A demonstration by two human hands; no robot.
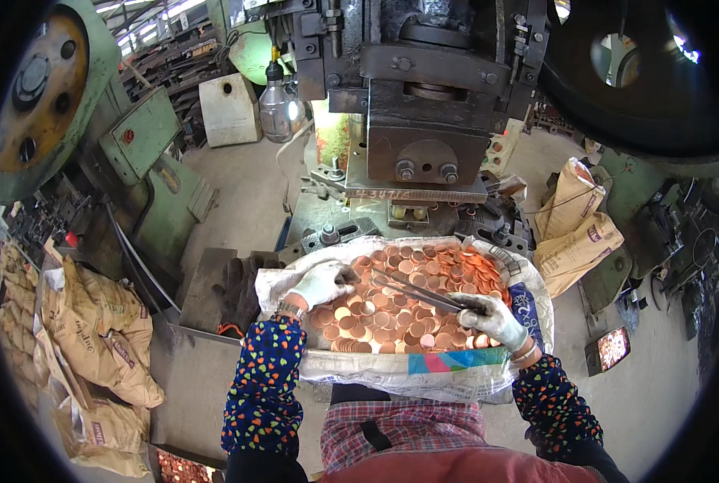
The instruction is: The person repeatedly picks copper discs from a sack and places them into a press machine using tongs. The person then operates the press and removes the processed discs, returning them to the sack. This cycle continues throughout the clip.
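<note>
A mass of round copper discs (392,310) lies in a tray lined with a white woven plastic sack (359,364) in front of me. My left hand (325,284), in a white glove with darkened fingertips, is at the left part of the discs. Its fingers are curled in; whatever they may hold is hidden. My right hand (495,320), also gloved, grips long metal tweezers (424,295) at their dark handle end. The tweezers lie across above the discs, their tips pointing left toward my left hand.
Beyond the tray stands a press with a heavy dark ram (428,145) above its die (409,212). A lit lamp (277,109) hangs left of it. Paper sacks (106,338) stand at left, more sacks (578,249) at right. A dark glove (235,286) lies left of the tray.
</note>
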